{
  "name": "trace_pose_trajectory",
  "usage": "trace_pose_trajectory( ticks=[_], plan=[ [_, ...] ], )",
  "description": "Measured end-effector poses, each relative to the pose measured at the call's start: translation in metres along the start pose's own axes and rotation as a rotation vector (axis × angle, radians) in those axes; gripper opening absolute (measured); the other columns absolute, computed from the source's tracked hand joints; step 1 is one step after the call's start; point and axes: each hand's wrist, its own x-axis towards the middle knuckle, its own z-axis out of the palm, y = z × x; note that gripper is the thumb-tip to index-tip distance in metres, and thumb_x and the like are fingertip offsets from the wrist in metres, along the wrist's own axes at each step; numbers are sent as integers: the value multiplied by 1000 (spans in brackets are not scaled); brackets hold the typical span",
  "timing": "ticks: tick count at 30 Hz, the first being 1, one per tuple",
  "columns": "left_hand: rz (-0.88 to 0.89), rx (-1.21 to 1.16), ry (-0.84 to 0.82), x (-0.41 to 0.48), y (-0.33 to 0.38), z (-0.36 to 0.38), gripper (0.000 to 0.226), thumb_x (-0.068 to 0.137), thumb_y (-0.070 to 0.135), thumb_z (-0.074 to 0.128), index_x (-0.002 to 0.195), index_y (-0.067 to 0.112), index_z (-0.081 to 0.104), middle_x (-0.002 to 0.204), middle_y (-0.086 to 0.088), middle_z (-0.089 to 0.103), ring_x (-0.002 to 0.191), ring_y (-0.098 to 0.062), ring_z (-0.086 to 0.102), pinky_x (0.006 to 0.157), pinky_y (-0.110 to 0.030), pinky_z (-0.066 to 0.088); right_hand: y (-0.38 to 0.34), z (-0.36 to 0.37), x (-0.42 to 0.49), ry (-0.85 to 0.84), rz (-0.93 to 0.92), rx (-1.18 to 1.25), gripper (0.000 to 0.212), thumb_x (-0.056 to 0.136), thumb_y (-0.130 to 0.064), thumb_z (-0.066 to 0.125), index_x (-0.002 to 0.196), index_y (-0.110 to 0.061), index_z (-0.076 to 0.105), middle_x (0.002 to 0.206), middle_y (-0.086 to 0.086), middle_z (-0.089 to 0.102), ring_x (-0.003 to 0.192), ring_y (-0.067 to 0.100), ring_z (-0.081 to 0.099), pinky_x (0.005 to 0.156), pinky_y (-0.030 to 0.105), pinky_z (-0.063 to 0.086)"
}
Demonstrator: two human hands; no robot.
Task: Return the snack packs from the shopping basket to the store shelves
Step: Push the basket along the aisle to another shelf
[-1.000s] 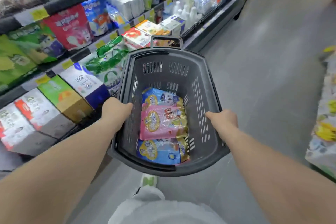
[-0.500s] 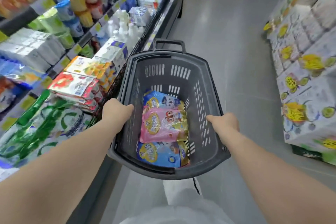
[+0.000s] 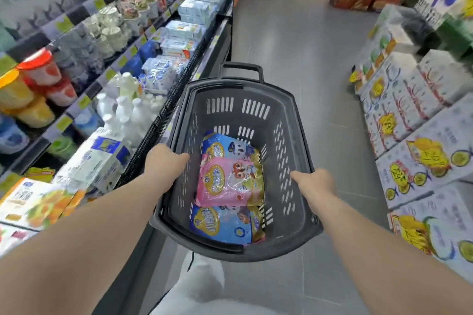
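A first-person view looks down at a dark grey shopping basket (image 3: 238,120) held out over a grey aisle floor (image 3: 294,33). The basket's long axis runs straight away from the person and down the aisle. Its narrow end with the pull handle (image 3: 240,69) points forward, and its near end is tilted slightly lower.

The left hand (image 3: 163,163) grips the basket's left rim with its fingers curled over the edge into the basket. The right hand (image 3: 314,181) grips the right rim the same way, about level with the left.

Three snack packs lie flat and face up on the basket floor, in one overlapping row along its long axis:
- One blue pack (image 3: 225,146) lies toward the far end.
- One pink pack (image 3: 227,181) lies in the middle, on top of the edges of both blue ones.
- A second blue pack (image 3: 225,222) lies against the near end, with its longer side across the basket.

Store shelves (image 3: 83,101) run along the left, just beside the basket, and hold white bottles (image 3: 122,110), tubs and cartons. Stacked white boxes (image 3: 422,151) line the right side of the aisle.
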Motion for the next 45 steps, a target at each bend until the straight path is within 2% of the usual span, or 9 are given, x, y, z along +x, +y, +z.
trace_pose_trajectory(
  ticks=[4,14,18,20,23,29,33,37,45],
  plan=[
    [3,-39,-55,107,51,37,34,73,19,63,62,12,32,53,-2,30,46,-17,27,42,-21,25,-66,25,90,28,8,21,36,70,-38,70,89,-10,60,83,11,66,72,33,64,71,44,58],
    [109,12,-83,330,214,95,36,72,21,64,60,13,32,50,-2,32,43,-17,30,41,-20,26,-225,46,281,87,77,88,31,73,-38,70,81,-10,57,83,10,65,71,31,63,71,43,58],
    [90,35,-100,405,262,137,36,73,20,64,59,13,31,50,-2,32,43,-18,30,40,-19,25,-264,56,370,94,72,82,39,74,-38,70,95,-8,59,88,10,65,74,31,62,66,36,54],
    [90,52,-95,445,292,167,37,73,20,65,57,12,32,50,-2,33,44,-18,32,41,-19,26,-284,62,423,82,85,88,40,74,-38,71,97,-8,58,84,8,63,71,28,60,62,33,51],
    [76,61,-60,501,339,205,36,72,23,66,57,10,36,52,-5,39,45,-19,37,42,-21,29,-321,60,504,63,77,46,40,73,-41,71,91,-11,51,75,2,54,65,23,54,57,29,42],
    [-4,25,-66,598,435,254,34,68,31,65,60,12,38,50,-4,38,42,-19,37,42,-21,34,-421,41,643,59,55,-23,37,73,-42,71,75,-15,46,72,2,52,62,22,51,61,33,45],
    [-44,16,-60,671,493,288,36,70,31,65,61,12,35,52,-4,36,45,-19,35,46,-22,33,-482,40,729,66,29,-69,39,73,-42,71,88,-10,54,83,8,60,75,30,60,63,33,47],
    [-28,6,-74,755,544,332,37,74,25,65,62,11,34,54,-4,33,48,-19,31,46,-23,29,-534,53,817,58,33,-80,37,73,-42,71,85,-10,55,77,6,59,70,28,59,56,30,44],
    [-40,-20,-146,929,658,383,46,76,27,71,63,12,30,57,-4,30,49,-18,31,45,-23,27,-663,82,981,51,77,-48,33,73,-39,71,84,-10,61,78,7,64,68,27,62,59,32,51]
  ],
)
